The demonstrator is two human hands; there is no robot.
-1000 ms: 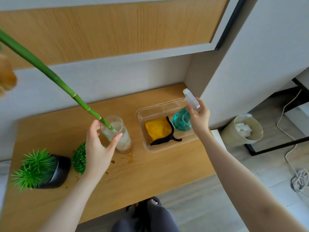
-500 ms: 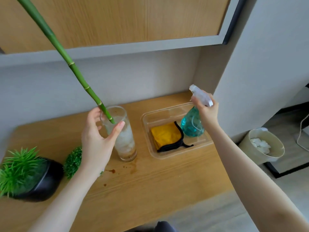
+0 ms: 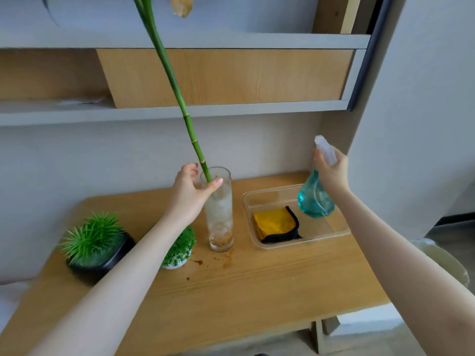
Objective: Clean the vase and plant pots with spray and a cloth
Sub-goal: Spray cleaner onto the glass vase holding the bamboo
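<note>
On wooden worktop (image 3: 231, 286): left hand (image 3: 189, 194) grips upright tall clear glass vase (image 3: 219, 209) rim; right hand (image 3: 331, 170) clasps teal spray bottle (image 3: 314, 199), just right of vase.

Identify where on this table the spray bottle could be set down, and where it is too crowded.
Free: the broad bare table front, nearer than the vase and clear tray. Also the tray's right half, beside the yellow cloth. Crowded: the left, where two plant pots sit close beside the vase.

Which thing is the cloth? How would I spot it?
Look at the wooden table, then at the clear plastic tray on its right side, beside the tall glass vase. The cloth lies folded inside: yellow with a black edge, the only yellow thing there.
</note>
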